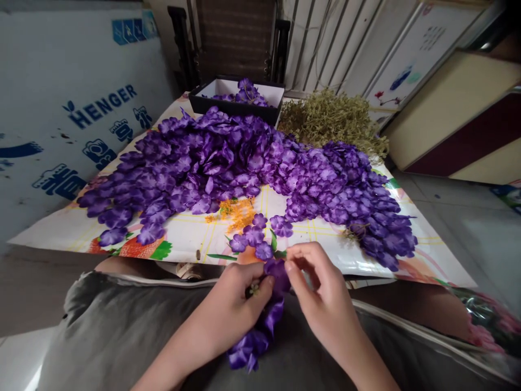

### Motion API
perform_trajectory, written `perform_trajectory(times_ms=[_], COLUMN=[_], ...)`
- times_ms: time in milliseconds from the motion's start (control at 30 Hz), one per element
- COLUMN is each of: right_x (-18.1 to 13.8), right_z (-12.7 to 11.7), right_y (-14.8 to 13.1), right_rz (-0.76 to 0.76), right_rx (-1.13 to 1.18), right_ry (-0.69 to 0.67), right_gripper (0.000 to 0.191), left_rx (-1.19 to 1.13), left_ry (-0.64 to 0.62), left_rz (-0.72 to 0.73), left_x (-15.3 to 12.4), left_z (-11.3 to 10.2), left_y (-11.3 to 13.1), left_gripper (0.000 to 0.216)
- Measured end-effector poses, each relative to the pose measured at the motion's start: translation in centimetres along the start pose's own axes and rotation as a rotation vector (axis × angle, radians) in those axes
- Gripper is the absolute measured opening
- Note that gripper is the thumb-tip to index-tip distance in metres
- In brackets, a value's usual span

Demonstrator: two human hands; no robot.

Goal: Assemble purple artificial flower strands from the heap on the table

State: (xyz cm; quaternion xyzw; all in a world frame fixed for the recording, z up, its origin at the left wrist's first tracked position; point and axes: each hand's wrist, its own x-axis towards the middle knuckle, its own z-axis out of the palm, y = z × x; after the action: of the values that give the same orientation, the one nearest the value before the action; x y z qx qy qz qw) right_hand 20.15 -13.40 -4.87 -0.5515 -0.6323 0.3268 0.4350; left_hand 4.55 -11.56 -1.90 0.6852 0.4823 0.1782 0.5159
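Just above my lap, my left hand [234, 304] is closed around a spray of purple artificial flowers [248, 347]. The lower blossoms hang below its thumb, and one flower shows between the two hands. My right hand [321, 279] has its fingers curled into a pinch at the right edge of that upper flower; its fingertips partly hide the contact. Small pale buds [254, 288] poke out by my left thumb. Right beyond the hands, several loose purple blossoms [253, 234] and small orange sprigs [236, 213] lie on the tablecloth [195, 236].
Heaped purple flowers [203, 157] cover much of the table. Behind them stand a black box [236, 110] with purple blossoms and a pile of dry greenish stems [334, 117]. A grey cushion [142, 326] lies on my lap. A pale blue carton [77, 92] flanks the left.
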Motion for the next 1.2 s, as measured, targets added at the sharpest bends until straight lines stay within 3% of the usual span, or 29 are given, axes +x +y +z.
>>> perform_trajectory(times_ms=[67, 200, 300, 367, 433, 667, 1200], right_x=[1.4, 6.2, 10.3, 12.4, 13.6, 12.8, 12.2], right_z=[0.0, 1.0, 2.8, 4.3, 5.6, 7.1, 5.3], right_y=[0.8, 1.9, 2.5, 2.9, 3.2, 3.8, 4.5], right_rz=[-0.019, -0.083, -0.085, -0.058, -0.023, 0.053, 0.008], right_rx=[-0.134, -0.327, -0.427, -0.5, -0.563, -0.669, -0.445], right_ry=[0.018, -0.123, -0.218, -0.269, -0.334, -0.437, -0.295], right_gripper=[0.01, 0.015, 0.018, 0.009, 0.019, 0.026, 0.023], left_rx=[-0.001, 0.021, 0.012, -0.016, -0.046, -0.065, -0.068], left_ry=[-0.02, -0.047, -0.035, -0.034, -0.055, -0.097, -0.094], left_rz=[-0.006, -0.006, 0.011, 0.029, 0.043, 0.064, 0.072], left_x=[0.2, 0.4, 0.3, 0.1, -0.1, -0.7, -0.9], left_z=[0.2, 0.3, 0.1, -0.1, -0.3, -0.7, -1.0], left_y=[-0.3, -0.9, -1.3, -1.5, -1.6, -1.7, -1.7], left_gripper=[0.028, 0.028, 0.029, 0.029, 0.028, 0.024, 0.026])
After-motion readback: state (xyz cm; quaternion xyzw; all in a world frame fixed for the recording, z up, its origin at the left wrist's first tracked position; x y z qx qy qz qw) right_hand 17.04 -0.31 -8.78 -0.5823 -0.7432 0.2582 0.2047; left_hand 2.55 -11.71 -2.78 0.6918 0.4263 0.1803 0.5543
